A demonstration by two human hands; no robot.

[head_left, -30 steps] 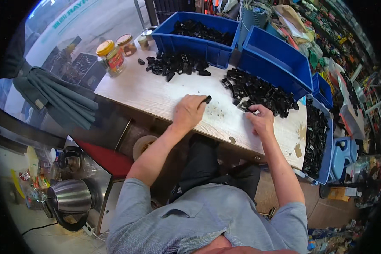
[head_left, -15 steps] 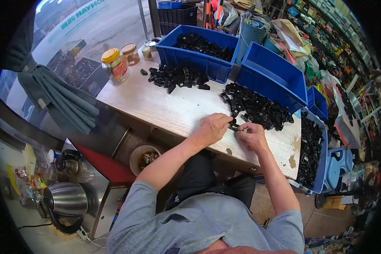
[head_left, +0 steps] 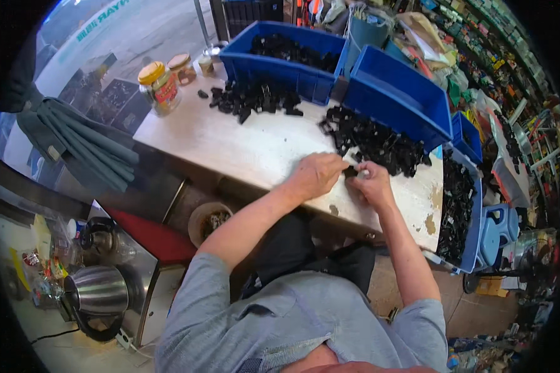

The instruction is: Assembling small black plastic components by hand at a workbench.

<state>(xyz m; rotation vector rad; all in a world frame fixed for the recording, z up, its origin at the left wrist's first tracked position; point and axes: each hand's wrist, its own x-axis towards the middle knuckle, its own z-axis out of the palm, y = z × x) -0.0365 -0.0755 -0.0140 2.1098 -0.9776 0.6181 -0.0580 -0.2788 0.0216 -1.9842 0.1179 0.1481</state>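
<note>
A small black part (head_left: 351, 171) lies between my two hands over the front of the table, partly covered by my fingers. My left hand (head_left: 319, 176) is closed, its fingertips pinching the part from the left. From the right, my right hand (head_left: 374, 184) grips it with bent fingers and thumb. Something pale shows at that thumb, too blurred to tell. Just beyond the hands spreads a heap of similar black parts (head_left: 379, 146). A second heap of black parts (head_left: 252, 99) sits farther left.
Behind the heaps stand a blue bin (head_left: 277, 78) holding black parts and a second blue bin (head_left: 395, 102). Jars (head_left: 162, 93) stand at the table's far left. A crate of black parts (head_left: 476, 205) adjoins the right edge. A kettle (head_left: 99, 291) sits lower left.
Both hands have shifted slightly away from me with the black part between them. My right fingers have curled more tightly. The whole view has tilted a little.
</note>
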